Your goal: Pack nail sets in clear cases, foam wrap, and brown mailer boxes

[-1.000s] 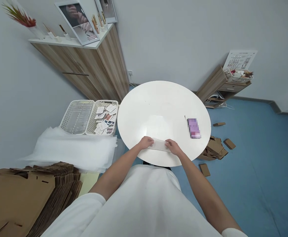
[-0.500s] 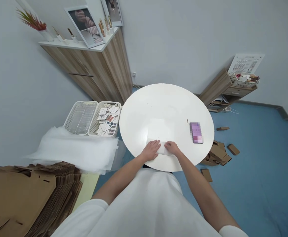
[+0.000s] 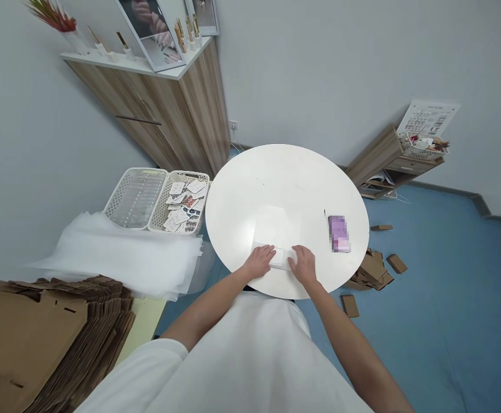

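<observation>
A thin translucent white sheet (image 3: 273,219) lies on the round white table (image 3: 289,172). Its near end is folded over into a flat strip (image 3: 280,258) close to the table's front edge; what the fold may contain, I cannot make out. My left hand (image 3: 259,261) rests flat on the left part of this strip, fingers stretched out and pointing right. At the strip's right end is my right hand (image 3: 304,265), with curved fingers and the thumb apart from them. Whether it touches the sheet is hard to see.
A purple, pixelated flat object (image 3: 339,234) lies on the table's right side. To the left stand white baskets (image 3: 151,215), one holding cards, a pile of translucent sheets (image 3: 125,246) and stacked flat cardboard (image 3: 31,327). Small brown boxes (image 3: 373,269) lie on the floor at right.
My right hand has shifted slightly right, its thumb and fingers now apart at the strip's end. My left hand stays flat on the fold. The camera view has shifted a little.
</observation>
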Available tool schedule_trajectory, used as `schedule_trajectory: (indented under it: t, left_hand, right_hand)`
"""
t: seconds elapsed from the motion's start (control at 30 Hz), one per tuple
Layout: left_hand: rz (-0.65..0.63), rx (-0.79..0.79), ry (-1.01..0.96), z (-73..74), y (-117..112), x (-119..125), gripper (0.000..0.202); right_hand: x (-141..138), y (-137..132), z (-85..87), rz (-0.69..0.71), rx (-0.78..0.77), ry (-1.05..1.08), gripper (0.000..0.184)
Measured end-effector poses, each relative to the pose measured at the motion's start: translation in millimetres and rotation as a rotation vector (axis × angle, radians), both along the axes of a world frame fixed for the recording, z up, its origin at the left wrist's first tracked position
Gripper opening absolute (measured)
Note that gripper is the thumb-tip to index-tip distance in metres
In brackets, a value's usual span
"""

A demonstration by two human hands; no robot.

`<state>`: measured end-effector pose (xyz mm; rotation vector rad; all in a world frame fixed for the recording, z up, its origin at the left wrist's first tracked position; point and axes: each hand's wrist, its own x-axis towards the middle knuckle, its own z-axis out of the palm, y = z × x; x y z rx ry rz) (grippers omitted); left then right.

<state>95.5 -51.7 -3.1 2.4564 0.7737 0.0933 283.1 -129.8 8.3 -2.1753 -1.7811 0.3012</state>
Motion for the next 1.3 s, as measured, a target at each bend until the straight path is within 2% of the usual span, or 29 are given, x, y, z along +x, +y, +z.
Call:
schedule_trajectory:
  t: [0.07,0.17,0.27,0.37,0.53,0.7,0.8,0.9,1.0,1.13,1.3]
  left_hand:
    - [0.008,-0.008,0.008,1.0,0.8,0.3,0.060]
    - [-0.008,0.003,0.038,5.2,4.0,1.6,0.058]
    - [-0.028,0.014,0.041,11.6,7.5,1.9,0.057]
    - [-0.028,-0.016,0.026,17.0,8.1,-1.2,0.058]
    - [-0.051,-0.199,0.094,20.0,4.3,-7.9,0.044]
    - [0.038,-0.375,0.070,22.2,11.9,-5.6,0.034]
    - [0.084,-0.416,0.060,24.8,22.9,-4.4,0.035]
    - [0.137,-0.420,0.051,24.5,32.4,-6.9,0.034]
    - [0.244,-0.371,0.035,21.0,37.2,-10.6,0.030]
    - [0.362,-0.303,0.097,17.1,39.3,-11.9,0.023]
    - [0.493,-0.291,0.204,14.0,41.6,-11.6,0.016]
  right_hand:
    - [-14.2,1.6,-1.3,0.243,-0.050,0.032,0.045]
    - [-28.4,6.8,-6.7,0.338,-0.132,0.067,0.052]
    - [-31.4,10.3,-8.4,0.314,-0.175,0.104,0.045]
    - [-29.7,7.8,-1.1,0.309,-0.224,0.179,0.042]
    - [-28.8,-3.7,19.1,0.238,-0.436,0.342,0.033]
    - [-24.7,3.5,32.2,0.209,-0.386,0.458,0.023]
    - [-18.4,15.3,34.9,0.157,-0.412,0.467,0.025]
    - [-12.5,25.4,33.4,0.128,-0.451,0.453,0.029]
    - [-9.2,31.8,28.2,0.097,-0.437,0.497,0.031]
    - [-6.9,36.3,18.1,-0.037,-0.411,0.534,0.030]
    - [0.1,36.2,7.4,-0.149,-0.380,0.457,0.029]
